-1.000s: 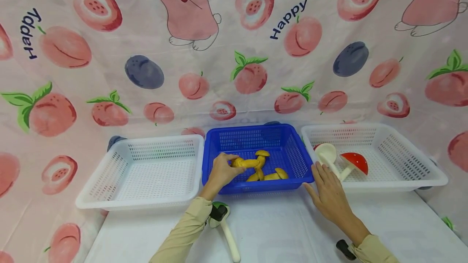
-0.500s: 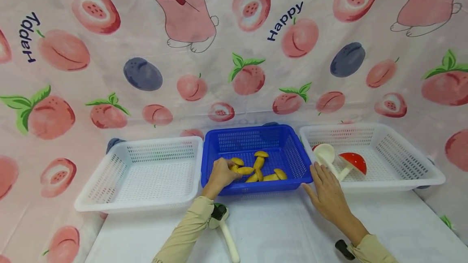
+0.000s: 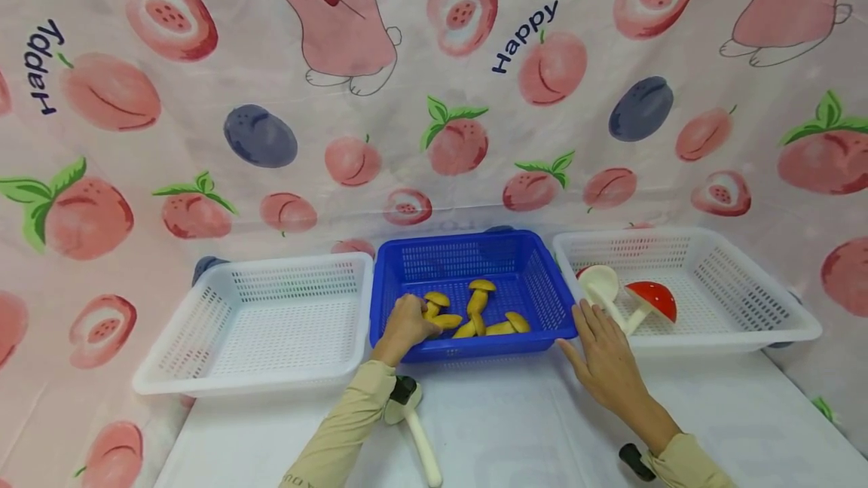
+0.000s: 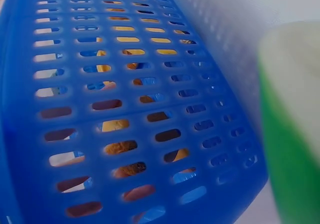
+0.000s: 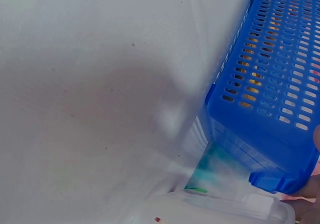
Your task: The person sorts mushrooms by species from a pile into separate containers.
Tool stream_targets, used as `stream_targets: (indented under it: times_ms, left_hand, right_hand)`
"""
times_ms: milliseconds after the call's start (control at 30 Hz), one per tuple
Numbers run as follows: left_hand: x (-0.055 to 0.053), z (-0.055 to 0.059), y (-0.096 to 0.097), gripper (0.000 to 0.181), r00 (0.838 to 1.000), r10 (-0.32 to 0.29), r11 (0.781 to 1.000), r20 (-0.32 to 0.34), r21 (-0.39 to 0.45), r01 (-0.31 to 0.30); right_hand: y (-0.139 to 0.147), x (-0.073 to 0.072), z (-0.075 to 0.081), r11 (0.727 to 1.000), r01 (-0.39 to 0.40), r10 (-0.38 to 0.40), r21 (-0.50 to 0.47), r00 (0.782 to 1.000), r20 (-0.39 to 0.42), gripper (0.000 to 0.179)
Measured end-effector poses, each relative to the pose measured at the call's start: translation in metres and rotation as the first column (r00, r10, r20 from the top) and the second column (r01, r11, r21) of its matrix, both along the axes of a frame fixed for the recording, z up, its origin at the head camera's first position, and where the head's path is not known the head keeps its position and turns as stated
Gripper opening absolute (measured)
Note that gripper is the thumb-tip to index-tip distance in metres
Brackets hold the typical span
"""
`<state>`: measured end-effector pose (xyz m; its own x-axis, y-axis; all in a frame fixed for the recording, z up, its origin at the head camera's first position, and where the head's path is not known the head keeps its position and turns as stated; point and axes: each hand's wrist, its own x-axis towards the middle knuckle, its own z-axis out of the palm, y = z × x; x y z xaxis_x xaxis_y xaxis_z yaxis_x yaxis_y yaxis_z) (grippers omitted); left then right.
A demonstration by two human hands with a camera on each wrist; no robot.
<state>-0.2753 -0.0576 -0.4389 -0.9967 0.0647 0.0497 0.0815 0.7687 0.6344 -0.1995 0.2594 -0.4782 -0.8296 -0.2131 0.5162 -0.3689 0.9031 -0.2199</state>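
My left hand (image 3: 404,328) reaches over the front left of the blue basket (image 3: 475,349), its fingers and thumb curled on a yellow toy mushroom (image 3: 448,321). More yellow mushrooms (image 3: 481,297) lie close by in that basket, one with its cap just beyond my fingertips. Through the slots in the left wrist view, fingers and yellow-brown pieces show only in parts. My right hand (image 3: 608,360) lies with straight fingers across the front left rim of the right white basket (image 3: 732,343). Its thumb points toward the blue basket's front corner, and nothing is in its grasp.
The right basket holds a red-capped mushroom (image 3: 652,301) and another with a cream underside (image 3: 600,282). A second white basket (image 3: 285,333) stands at the left. On the table before the blue basket lies a green-capped mushroom (image 3: 423,446), partly behind my left wrist. Patterned cloth hangs behind.
My left hand has lowered the yellow mushroom into the front left of the blue basket, drawing slightly left and toward me. The right hand has stayed in place.
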Motion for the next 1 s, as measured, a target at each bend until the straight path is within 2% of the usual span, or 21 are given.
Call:
stream_targets:
  times_ms: [133, 300, 533, 667, 800, 900, 1000]
  left_hand:
    - [0.0, 0.001, -0.001, 0.048, 1.0, -0.005, 1.0, 0.003, -0.025, 0.005]
    - [-0.002, 0.001, -0.004, 0.046, 0.998, -0.024, 0.999, 0.057, -0.031, 0.026]
    - [0.0, 0.006, -0.008, 0.039, 0.986, -0.13, 0.991, 0.1, -0.003, 0.131]
    - [0.004, 0.013, -0.009, 0.037, 0.976, -0.183, 0.983, 0.118, -0.006, 0.185]
    - [0.011, 0.023, -0.009, 0.033, 0.967, -0.218, 0.975, 0.13, -0.003, 0.22]
    - [0.016, 0.029, -0.011, 0.029, 0.959, -0.257, 0.966, 0.118, -0.002, 0.259]
    - [0.021, 0.035, -0.014, 0.028, 0.949, -0.299, 0.954, 0.101, -0.01, 0.301]
  right_hand:
    - [-0.001, 0.0, 0.001, 1.0, 0.002, -0.002, 0.002, 1.0, 0.0, 0.066]
    - [-0.002, -0.001, 0.0, 1.0, 0.0, 0.0, 0.005, 1.0, -0.007, 0.066]
    - [-0.001, -0.001, 0.002, 1.0, -0.013, 0.013, 0.023, 1.0, 0.025, 0.065]
    - [0.0, -0.001, 0.008, 0.999, -0.029, 0.027, 0.015, 0.997, 0.073, 0.065]
    - [0.001, -0.002, 0.015, 0.999, -0.036, 0.036, -0.008, 0.987, 0.156, 0.068]
    - [0.001, -0.004, 0.019, 0.999, -0.024, 0.03, -0.029, 0.978, 0.205, 0.068]
    - [0.0, -0.006, 0.023, 0.998, -0.014, 0.026, -0.058, 0.977, 0.211, 0.067]
